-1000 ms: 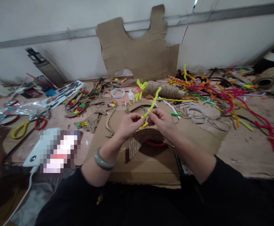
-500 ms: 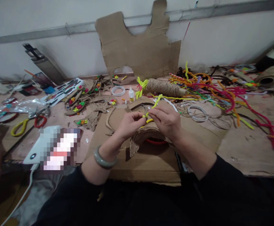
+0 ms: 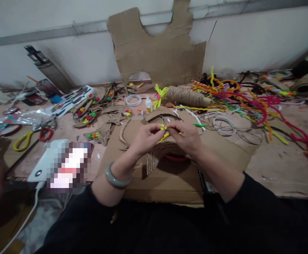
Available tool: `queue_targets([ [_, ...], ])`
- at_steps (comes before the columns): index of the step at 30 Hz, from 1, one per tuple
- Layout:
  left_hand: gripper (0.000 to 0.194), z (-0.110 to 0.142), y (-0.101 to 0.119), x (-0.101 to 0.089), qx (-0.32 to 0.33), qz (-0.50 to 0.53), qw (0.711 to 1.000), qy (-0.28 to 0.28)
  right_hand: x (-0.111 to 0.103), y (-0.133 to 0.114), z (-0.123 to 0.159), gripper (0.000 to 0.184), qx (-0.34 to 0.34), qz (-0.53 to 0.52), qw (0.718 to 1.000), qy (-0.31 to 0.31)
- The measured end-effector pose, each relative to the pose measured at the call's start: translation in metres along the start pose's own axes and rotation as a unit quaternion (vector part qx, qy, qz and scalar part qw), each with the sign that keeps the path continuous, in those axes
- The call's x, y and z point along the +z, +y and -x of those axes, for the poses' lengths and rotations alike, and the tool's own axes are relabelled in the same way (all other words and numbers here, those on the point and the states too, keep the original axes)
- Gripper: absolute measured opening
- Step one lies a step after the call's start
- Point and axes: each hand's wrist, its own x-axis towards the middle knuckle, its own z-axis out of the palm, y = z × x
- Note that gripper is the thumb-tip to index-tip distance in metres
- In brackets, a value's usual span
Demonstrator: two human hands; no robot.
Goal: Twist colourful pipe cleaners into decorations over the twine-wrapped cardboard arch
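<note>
Now yellow pipe cleaner (image 3: 164,135) pinched between both hands' grip, left hand (image 3: 145,137), right hand (image 3: 186,135)

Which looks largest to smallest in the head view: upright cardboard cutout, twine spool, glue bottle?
1. Upright cardboard cutout
2. Twine spool
3. Glue bottle
The cutout stands farthest back, yet looks largest.

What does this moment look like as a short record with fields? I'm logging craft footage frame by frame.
left hand: pinches the yellow pipe cleaner
right hand: pinches the same pipe cleaner from the other side
under the hands: jute arch on a cardboard sheet
left wrist: grey bangle
behind the hands: glue bottle, twine spool, cardboard cutout leaning on the wall
right side: pile of pipe cleaners
left side: scissors
</note>
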Motion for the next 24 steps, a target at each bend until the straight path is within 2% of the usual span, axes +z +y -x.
queue_targets([
  [7, 0.014, 0.002, 0.003, -0.004, 0.053, -0.120, 0.991, 0.033, 0.000, -0.007, -0.003, 0.016, 0.078, -0.085, 0.992, -0.045],
  [13, 0.007, 0.000, -0.004, -0.004, 0.166, -0.193, 0.964, 0.072, 0.000, -0.011, -0.002, 0.016, 0.128, -0.082, 0.988, -0.037],
  [17, 0.004, -0.002, -0.012, -0.006, 0.250, -0.204, 0.939, 0.117, -0.001, -0.010, -0.001, 0.016, 0.115, -0.092, 0.989, -0.030],
  [20, 0.006, -0.003, -0.013, -0.008, 0.250, -0.206, 0.940, 0.104, 0.000, -0.008, -0.001, 0.014, 0.090, -0.099, 0.991, -0.026],
  [24, 0.008, -0.001, -0.006, -0.010, 0.196, -0.166, 0.964, 0.071, -0.001, -0.006, -0.004, 0.013, 0.060, -0.123, 0.991, -0.010],
])
